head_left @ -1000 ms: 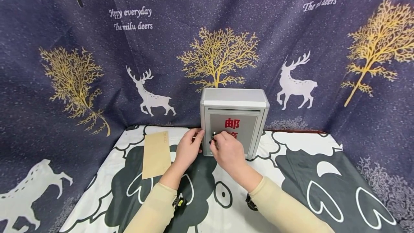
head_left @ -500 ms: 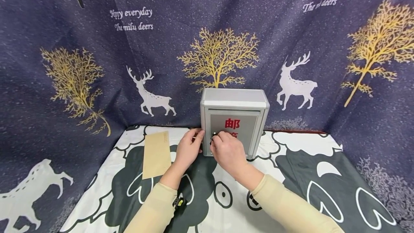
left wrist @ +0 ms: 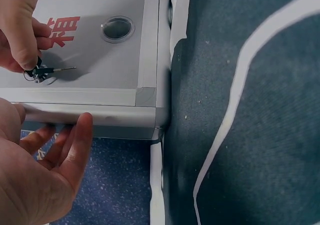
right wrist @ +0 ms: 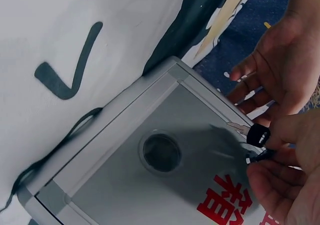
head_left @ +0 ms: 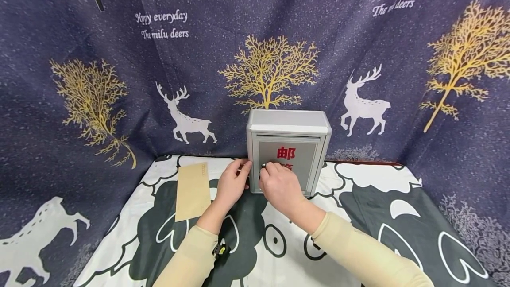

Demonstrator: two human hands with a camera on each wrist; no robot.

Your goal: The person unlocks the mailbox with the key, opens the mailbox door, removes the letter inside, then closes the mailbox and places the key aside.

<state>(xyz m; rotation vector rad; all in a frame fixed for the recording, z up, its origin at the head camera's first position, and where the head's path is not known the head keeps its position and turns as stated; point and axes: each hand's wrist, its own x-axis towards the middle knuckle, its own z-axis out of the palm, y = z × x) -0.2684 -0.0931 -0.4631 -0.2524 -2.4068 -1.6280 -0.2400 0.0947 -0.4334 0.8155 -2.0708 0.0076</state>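
Note:
A silver mailbox (head_left: 288, 121) with red characters on its front stands upright at the back of the cloth. At the left of its front panel my right hand (head_left: 282, 187) pinches a black-headed key at the lock, mostly hidden behind the fingers in the head view. A second key (right wrist: 258, 135), black-headed too, dangles from the same ring with its metal blade free. My left hand (head_left: 232, 180) rests its fingers along the mailbox's left side wall, thumb near the front edge, as the left wrist view (left wrist: 75, 160) shows.
A tan envelope (head_left: 193, 194) lies on the patterned cloth (head_left: 291, 260) to the left. Low on the mailbox front is a round dark window (left wrist: 117, 29). A blue curtain (head_left: 263, 21) printed with deer and trees hangs close behind.
My right hand has turned slightly at the lock, and its forearm has swung a little to the right. The left hand, the mailbox and the envelope stay put.

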